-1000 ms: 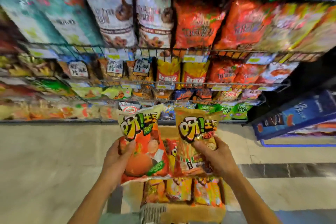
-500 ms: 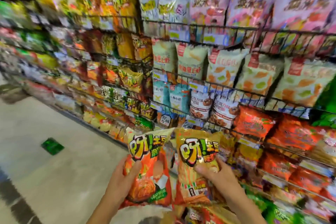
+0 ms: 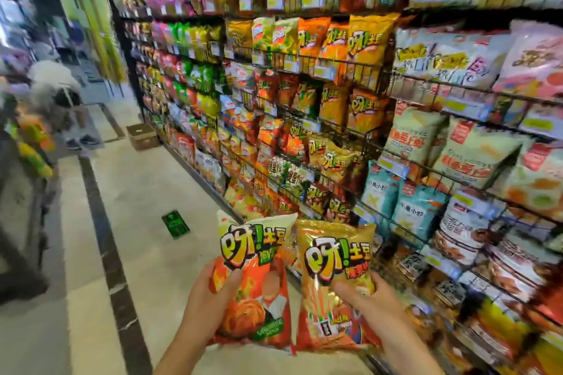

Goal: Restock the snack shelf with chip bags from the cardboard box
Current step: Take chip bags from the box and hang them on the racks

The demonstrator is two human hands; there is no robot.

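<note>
**While held before the snack shelf: two chip bags**

Left hand (image 3: 204, 303): closed on orange chip bag (image 3: 257, 289), thumb across its front. Right hand (image 3: 370, 301): closed on gold chip bag (image 3: 333, 283), fingers over its lower face. Both bags upright, side by side, edges touching. Snack shelf (image 3: 335, 119): to the right, wire racks full of bags. Cardboard box (image 3: 142, 136): on floor (image 3: 146, 192), well apart down the aisle.
</note>
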